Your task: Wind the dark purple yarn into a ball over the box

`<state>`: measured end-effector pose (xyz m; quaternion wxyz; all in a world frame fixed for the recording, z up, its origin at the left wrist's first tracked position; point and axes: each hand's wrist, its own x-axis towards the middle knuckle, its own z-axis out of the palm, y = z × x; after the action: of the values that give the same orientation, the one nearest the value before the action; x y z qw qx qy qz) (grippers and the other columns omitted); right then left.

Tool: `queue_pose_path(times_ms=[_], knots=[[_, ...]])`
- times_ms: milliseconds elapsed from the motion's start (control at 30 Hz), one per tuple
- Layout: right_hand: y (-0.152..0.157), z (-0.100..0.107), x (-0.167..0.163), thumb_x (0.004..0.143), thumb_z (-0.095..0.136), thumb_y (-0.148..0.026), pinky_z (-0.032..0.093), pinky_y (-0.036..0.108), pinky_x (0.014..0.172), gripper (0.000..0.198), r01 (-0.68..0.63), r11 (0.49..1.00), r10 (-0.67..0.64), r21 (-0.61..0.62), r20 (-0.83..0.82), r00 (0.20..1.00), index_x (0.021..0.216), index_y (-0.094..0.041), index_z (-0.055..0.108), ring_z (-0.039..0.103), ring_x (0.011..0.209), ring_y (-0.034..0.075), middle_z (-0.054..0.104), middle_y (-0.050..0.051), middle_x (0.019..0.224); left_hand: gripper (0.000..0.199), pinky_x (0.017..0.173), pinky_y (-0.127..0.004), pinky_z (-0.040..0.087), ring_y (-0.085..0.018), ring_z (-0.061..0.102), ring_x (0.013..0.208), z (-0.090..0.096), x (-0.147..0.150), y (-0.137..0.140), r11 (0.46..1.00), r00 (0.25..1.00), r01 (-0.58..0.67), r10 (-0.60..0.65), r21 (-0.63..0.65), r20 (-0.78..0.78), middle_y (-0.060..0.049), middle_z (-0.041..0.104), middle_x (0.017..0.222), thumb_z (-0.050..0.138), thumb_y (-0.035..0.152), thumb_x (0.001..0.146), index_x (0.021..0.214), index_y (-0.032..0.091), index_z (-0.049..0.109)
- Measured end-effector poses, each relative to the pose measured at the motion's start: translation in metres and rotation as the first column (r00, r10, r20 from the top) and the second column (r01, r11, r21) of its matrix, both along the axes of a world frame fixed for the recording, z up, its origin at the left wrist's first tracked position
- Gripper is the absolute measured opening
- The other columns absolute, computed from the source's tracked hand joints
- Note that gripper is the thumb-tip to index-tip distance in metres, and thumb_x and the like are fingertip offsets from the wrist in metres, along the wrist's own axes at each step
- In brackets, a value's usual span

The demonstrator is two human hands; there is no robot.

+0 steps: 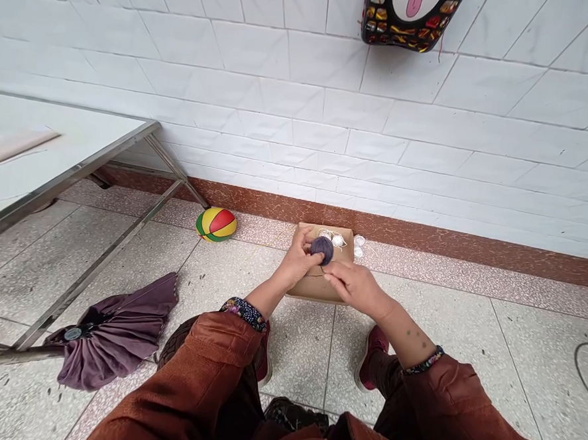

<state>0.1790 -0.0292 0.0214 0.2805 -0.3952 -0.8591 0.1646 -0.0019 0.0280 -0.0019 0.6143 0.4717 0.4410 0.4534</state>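
My left hand [297,259] is closed around a round, dark purple ball of yarn [321,249]. Just to its right, my right hand [354,285] is pinched, its fingertips at a thin dark strand below the ball. Both hands are over an open cardboard box [314,289] on the floor by the wall. Inside the box lie white balls of thread [339,240], partly covered by the yarn ball and my left hand. The right fingertips are small in the picture, and the strand between them shows only in part.
A metal-framed table [85,127] stands at left, with a pinkish flat item [19,146] on top. A colourful ball [217,224] and a purple cloth [118,332] lie on the floor. Clear plastic pieces [359,245] sit beside the box. A black basket [402,34] hangs on the tiled wall.
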Motion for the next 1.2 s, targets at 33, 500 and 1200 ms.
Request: queue_pose_path(times_ms=[33,500,1200], knots=[[0.004,0.003,0.004,0.105,0.045,-0.031,0.046,0.029,0.071,0.023,0.035,0.999,-0.035,0.000,-0.050,0.998,0.096,-0.022,0.064,0.061,0.079,0.018,0.067,0.005,0.088,0.087,0.085,-0.033,0.048,-0.016,0.058,0.092,0.001,0.002,-0.004,0.998,0.998,0.066,-0.066,0.006,-0.016,-0.004,0.053,0.109,0.079,0.019,0.063,0.142,0.025,0.043],[0.028,-0.045,0.001,0.101,0.044,-0.037,0.044,0.028,0.067,0.026,0.238,0.921,-0.313,-0.309,-0.221,0.924,0.085,-0.022,0.057,0.058,0.070,0.018,0.062,0.001,0.076,0.066,0.093,-0.031,0.047,-0.016,0.058,0.103,0.013,-0.001,-0.007,0.992,0.887,0.124,-0.106,-0.011,0.450,-0.003,0.060,0.113,0.078,0.021,0.070,0.132,0.028,0.057],[0.028,-0.009,0.017,0.096,0.059,-0.042,0.045,0.030,0.071,0.025,0.272,0.924,-0.375,-0.270,-0.491,0.787,0.082,-0.022,0.062,0.054,0.072,0.017,0.061,0.001,0.077,0.081,0.085,-0.032,0.047,-0.018,0.059,0.094,0.013,0.000,-0.019,0.861,0.851,0.486,-0.506,0.149,0.144,-0.004,0.060,0.105,0.079,0.022,0.071,0.145,0.031,0.048]])
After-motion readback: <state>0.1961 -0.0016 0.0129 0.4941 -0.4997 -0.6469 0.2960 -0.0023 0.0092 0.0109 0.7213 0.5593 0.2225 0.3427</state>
